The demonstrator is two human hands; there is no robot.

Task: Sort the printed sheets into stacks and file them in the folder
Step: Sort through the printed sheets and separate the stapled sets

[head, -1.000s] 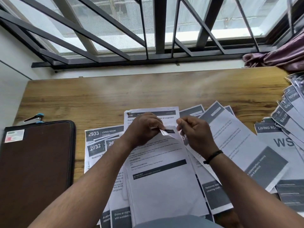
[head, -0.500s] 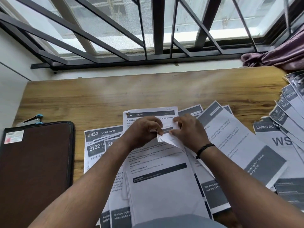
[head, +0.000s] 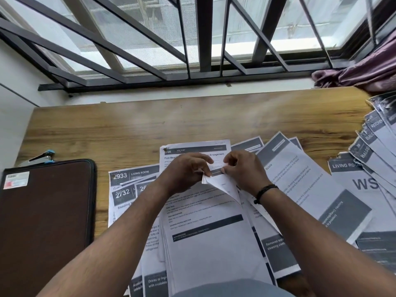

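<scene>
Printed sheets (head: 205, 239) lie fanned right of the closed folder (head: 46, 228); left hand (head: 185, 172) and right hand (head: 243, 170) pinch a folded sheet corner (head: 222, 186), best flattened gently without tearing

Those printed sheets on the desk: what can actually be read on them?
"2933 LIVING ROOM": sheet at left.
"2732", "Reading": sheet below it.
"Post-Meal ... Arrangement": centre sheet.
"LIVING ROO", "WS": right sheet.
"Removed", "cleaning cloth": lower sheet.
Body text and the folder's sticker: too blurred.
</scene>
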